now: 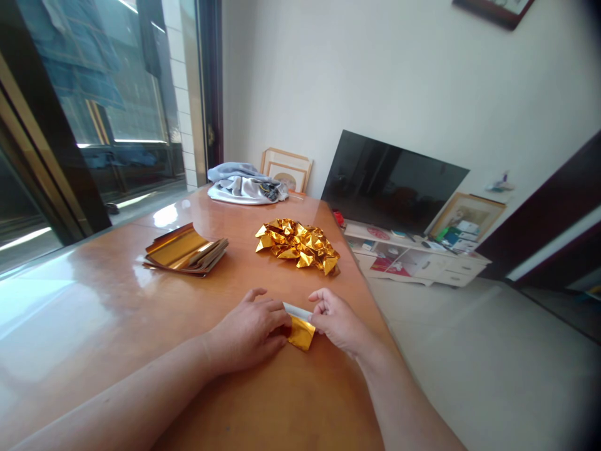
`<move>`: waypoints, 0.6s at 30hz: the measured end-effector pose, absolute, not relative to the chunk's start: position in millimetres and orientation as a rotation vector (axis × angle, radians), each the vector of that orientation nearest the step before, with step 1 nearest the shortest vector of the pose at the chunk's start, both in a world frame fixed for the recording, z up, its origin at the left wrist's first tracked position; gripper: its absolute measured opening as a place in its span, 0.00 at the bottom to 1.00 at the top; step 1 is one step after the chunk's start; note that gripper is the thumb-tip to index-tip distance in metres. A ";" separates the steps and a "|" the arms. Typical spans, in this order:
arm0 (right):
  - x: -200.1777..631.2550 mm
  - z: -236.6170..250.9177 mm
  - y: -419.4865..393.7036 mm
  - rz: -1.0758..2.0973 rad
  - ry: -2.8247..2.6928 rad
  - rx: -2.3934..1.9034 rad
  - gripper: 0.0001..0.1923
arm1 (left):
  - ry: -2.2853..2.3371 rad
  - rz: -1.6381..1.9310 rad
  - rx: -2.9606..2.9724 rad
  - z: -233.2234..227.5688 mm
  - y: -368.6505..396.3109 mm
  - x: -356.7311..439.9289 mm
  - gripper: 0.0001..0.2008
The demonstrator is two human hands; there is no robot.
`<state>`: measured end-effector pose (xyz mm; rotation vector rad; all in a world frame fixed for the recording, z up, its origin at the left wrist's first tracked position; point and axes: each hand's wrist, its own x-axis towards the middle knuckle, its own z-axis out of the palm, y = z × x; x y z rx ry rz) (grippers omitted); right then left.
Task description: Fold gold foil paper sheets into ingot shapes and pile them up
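Observation:
A small sheet of gold foil paper (301, 333) lies on the table before me, with a pale strip folded along its far edge. My left hand (256, 329) rests on the table, fingers bent and closed on the sheet's left edge. At the right edge, my right hand (342, 324) pinches the paper between thumb and curled fingers. Beyond my hands is a heap of folded gold foil pieces (298, 244). To its left sits a loose stack of flat gold foil sheets (185, 250), the top one curling up.
The glossy wooden table (107, 332) drops off to tiled floor on my right. Bundled grey-blue cloth (246, 183) lies at its far end, near leaning picture frames (286, 168). A television (392, 181) stands above a white cabinet (422, 263). Glass doors (107, 94) line the left.

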<state>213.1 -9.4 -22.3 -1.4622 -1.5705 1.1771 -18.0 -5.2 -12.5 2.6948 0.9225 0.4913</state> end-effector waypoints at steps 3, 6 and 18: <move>209.4 -20.7 -10.2 1.261 -1.469 -1.454 0.19 | 0.951 0.482 2.682 -8.9 -6.4 -17.4 0.06; 206.4 -17.3 -12.0 1.313 -1.406 -1.456 0.19 | 0.985 0.472 2.689 -6.1 -8.2 -16.6 0.10; 218.0 -4.9 -18.3 0.636 -1.977 -1.454 0.07 | 0.919 0.454 2.826 -8.3 -10.8 -17.5 0.07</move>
